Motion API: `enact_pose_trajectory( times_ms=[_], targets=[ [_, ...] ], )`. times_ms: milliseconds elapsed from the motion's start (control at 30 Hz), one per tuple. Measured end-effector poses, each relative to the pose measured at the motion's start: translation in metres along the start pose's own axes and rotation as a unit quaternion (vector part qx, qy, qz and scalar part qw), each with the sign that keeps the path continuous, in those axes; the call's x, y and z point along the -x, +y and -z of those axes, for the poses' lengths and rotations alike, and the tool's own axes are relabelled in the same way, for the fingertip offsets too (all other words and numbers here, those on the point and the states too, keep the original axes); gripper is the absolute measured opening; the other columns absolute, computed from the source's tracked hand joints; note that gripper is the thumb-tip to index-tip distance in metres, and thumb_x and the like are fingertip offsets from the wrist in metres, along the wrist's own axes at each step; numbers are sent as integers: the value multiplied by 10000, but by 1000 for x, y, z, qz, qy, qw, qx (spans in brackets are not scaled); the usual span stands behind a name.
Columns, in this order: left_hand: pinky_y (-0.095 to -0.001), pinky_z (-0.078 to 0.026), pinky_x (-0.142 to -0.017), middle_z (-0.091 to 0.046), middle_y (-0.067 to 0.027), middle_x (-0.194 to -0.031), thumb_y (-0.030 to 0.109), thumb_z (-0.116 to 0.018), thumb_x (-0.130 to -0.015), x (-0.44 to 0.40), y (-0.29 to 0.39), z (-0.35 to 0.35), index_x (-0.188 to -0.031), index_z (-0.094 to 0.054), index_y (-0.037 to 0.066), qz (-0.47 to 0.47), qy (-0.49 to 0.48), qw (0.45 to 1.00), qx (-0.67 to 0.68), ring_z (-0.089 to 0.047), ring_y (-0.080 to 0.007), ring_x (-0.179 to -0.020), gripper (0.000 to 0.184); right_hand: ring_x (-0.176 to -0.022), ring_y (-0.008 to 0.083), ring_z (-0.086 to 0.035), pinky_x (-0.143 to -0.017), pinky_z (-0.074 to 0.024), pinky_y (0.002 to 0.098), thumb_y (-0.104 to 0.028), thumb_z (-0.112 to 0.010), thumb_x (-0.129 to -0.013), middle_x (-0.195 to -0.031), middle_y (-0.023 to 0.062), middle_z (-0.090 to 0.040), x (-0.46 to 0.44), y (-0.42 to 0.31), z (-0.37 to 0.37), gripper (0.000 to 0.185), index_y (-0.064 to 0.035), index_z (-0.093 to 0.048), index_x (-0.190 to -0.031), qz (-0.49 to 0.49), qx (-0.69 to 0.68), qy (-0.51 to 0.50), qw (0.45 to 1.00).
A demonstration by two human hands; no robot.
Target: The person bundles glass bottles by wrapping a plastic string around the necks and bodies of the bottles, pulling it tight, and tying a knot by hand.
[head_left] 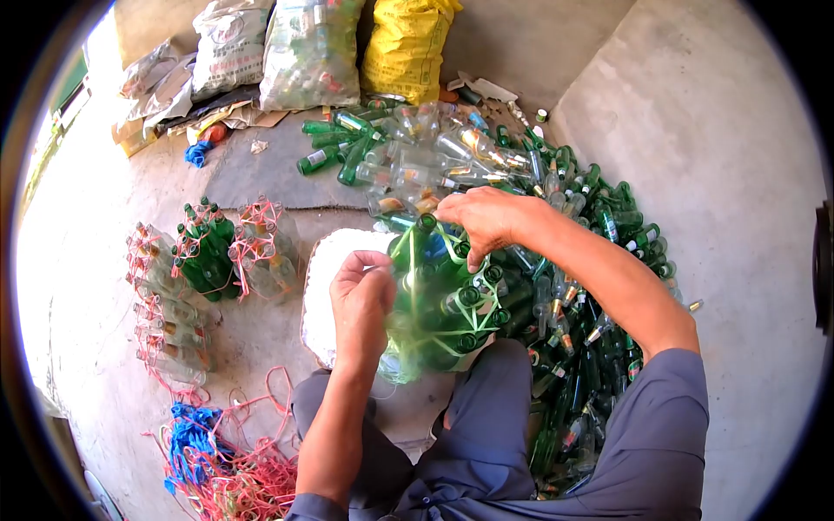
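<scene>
Green glass bottles stand in a bundle in front of me, light green plastic strapping looped around their necks. My left hand is at the bundle's left side, thumb and fingers pinched together; what they hold, if anything, is hidden. Over the bundle's far side arches my right hand, thumb pointing down and apart from the fingers, close to the strapping and bottle necks. The bundle's lower left is blurred, with thin strands hanging there. A white padded surface lies just left of the bundle.
Loose bottles are heaped behind and to the right. Tied bundles of clear bottles and green bottles stand at left. Tangled pink string lies at lower left. A yellow sack and white sacks stand along the wall.
</scene>
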State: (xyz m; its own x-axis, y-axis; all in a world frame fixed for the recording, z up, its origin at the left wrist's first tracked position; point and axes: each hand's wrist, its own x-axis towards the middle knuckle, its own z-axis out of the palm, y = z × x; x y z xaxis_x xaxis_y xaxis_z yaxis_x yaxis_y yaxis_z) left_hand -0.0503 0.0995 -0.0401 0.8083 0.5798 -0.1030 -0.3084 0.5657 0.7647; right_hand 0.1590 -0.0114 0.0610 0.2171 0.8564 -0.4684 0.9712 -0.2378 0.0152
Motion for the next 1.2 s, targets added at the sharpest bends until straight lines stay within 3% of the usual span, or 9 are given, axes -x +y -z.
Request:
enact_pose_trajectory(
  times_ms=[133, 767, 1100, 1200],
  targets=[
    [-211, -245, -445, -496, 26, -605, 26, -558, -883, 1, 3, 0, -947, -582, 41, -8, -14, 1000, 1, -368, -45, -479, 69, -1248, 343, -552, -1063, -460, 391, -296, -942, -546, -1361, 170, -564, -8, -1, 3, 975, 28, -518, -1361, -27, -20, -41, 999],
    [-205, -310, -418, -518, -12, -613, -12, -541, -903, -2, 15, 19, -965, -545, 61, -42, -13, 996, 80, -414, -62, -473, 96, -1159, 362, -602, -998, -492, 407, -241, -940, -517, -1184, 187, -663, -10, 11, -9, 856, 27, -608, -1259, -22, -63, 4, 998],
    [-235, -273, -383, -580, -62, -666, 48, -510, -963, 8, 11, 32, -1047, -580, 53, 121, -13, 976, 180, -368, -95, -422, 110, -1235, 329, -566, -1043, -460, 390, -315, -916, -557, -1379, 138, -571, 6, 4, -13, 858, -16, -601, -1298, -17, -53, 47, 997],
    [-251, -353, -395, -616, -113, -750, 48, -513, -959, 13, 2, 37, -1065, -579, 24, 131, -56, 965, 222, -451, -137, -459, 127, -1241, 338, -559, -1048, -458, 396, -300, -861, -659, -1408, 162, -544, 19, -10, -22, 738, -18, -606, -1292, -40, -32, 132, 990]
  ],
)
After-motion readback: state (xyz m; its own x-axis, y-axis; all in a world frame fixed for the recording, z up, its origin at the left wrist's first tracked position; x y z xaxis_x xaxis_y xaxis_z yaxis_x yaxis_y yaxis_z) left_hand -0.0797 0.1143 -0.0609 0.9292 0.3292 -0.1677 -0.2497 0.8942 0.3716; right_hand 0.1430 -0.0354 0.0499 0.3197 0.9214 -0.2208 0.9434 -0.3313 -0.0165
